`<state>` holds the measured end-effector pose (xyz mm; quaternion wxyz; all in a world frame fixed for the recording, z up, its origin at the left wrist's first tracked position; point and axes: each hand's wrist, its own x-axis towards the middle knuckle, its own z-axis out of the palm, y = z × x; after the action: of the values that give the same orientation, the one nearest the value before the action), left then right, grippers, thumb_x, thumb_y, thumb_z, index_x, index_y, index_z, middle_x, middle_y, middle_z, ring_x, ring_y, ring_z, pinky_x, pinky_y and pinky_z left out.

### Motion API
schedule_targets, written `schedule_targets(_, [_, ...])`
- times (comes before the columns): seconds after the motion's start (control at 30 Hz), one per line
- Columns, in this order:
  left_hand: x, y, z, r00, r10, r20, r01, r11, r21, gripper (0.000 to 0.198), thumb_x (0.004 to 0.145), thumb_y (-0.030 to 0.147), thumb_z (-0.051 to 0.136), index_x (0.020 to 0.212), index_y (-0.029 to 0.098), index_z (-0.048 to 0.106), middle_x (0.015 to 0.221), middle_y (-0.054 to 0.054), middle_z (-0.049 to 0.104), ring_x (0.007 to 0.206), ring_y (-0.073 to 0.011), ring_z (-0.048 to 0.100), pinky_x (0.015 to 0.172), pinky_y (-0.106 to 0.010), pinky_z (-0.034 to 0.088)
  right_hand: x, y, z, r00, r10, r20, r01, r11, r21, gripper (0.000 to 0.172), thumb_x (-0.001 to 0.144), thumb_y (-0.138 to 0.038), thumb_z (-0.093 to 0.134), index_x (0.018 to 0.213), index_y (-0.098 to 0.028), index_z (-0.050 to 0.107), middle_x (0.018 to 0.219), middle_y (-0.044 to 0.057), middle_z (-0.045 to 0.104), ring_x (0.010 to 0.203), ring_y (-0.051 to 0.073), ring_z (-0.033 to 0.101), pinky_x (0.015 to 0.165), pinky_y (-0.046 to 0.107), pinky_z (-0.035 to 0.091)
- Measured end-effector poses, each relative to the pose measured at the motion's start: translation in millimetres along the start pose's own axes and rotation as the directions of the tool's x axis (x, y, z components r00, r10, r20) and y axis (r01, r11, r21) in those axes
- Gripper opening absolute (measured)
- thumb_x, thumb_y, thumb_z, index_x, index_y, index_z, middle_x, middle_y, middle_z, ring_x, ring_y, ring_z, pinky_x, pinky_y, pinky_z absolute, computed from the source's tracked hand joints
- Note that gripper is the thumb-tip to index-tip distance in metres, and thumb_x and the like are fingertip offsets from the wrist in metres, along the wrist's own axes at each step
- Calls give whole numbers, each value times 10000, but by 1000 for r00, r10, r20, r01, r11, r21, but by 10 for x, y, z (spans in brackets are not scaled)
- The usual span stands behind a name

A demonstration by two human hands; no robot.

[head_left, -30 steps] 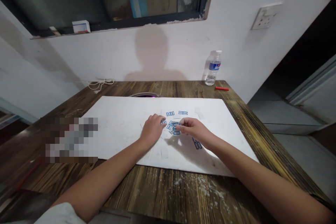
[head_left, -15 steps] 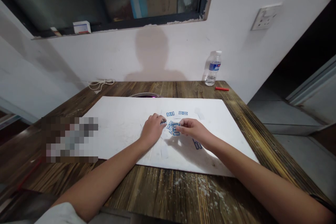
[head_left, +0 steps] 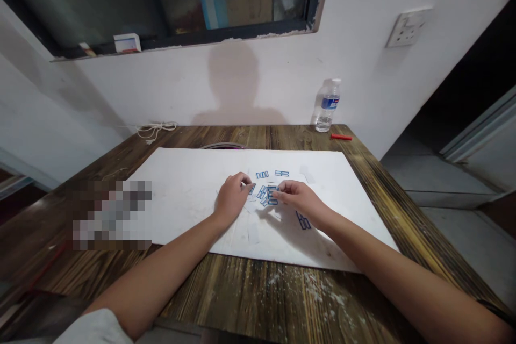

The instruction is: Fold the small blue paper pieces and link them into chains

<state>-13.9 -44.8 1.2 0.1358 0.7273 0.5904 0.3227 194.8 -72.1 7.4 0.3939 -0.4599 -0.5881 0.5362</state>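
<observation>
On a white board lie several small pieces with blue outlines, each divided into narrow bars. My right hand pinches one blue-outlined piece between thumb and fingers, above the board's middle. Behind and left of it, other blue-outlined pieces lie close together, partly covered. My left hand has curled fingers, its thumb and fingertips at another small blue-outlined piece. Farther back lie two separate pieces, one on the left and one on the right. A darker blue piece is partly hidden below my right forearm.
The board rests on a brown wooden table. Along the back stand a water bottle and a red stick-like object, with a white cord at the left. A round rim shows behind the board. A blurred patch covers the left side.
The piece in my right hand has risen slightly and tilted. My left fingers have shifted a little, and more of the piece at their tips shows.
</observation>
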Motion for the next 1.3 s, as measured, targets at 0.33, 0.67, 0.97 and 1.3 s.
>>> schedule_targets(0.33, [-56, 85, -4, 993, 120, 3, -95, 800, -592, 179, 787, 335, 710, 778, 176, 630, 727, -10, 628, 672, -142, 576, 654, -274, 466, 15, 14, 6, 998, -42, -56, 43, 999, 27, 350, 729, -508, 690, 669, -196, 543, 593, -12, 568, 572, 130, 498, 599, 286, 374])
schedule_targets(0.67, [-94, 144, -21, 962, 213, 170, -32, 708, -705, 235, 734, 354, 774, 725, 150, 657, 696, -34, 660, 656, -151, 635, 651, -280, 514, -32, -14, 22, 982, -171, -83, 155, 973, -173, 272, 767, -427, 674, 650, -200, 580, 638, -6, 591, 621, 138, 506, 603, 268, 374])
schedule_targets(0.97, [-43, 117, 3, 963, 202, 176, 0, 658, -753, 244, 703, 340, 801, 720, 135, 670, 737, -44, 659, 726, -152, 620, 702, -279, 494, -71, -28, 67, 937, -350, -3, 329, 884, -332, 203, 800, -317, 681, 655, -202, 599, 660, -8, 625, 626, 134, 539, 594, 251, 388])
schedule_targets(1.3, [-29, 72, 57, 942, 191, 275, 111, 597, -795, 309, 662, 359, 832, 772, 141, 643, 782, -36, 650, 746, -146, 611, 709, -279, 483, -97, -32, 57, 913, -408, -21, 373, 853, -366, 146, 821, -250, 646, 687, -208, 607, 670, -9, 623, 634, 133, 544, 601, 258, 394])
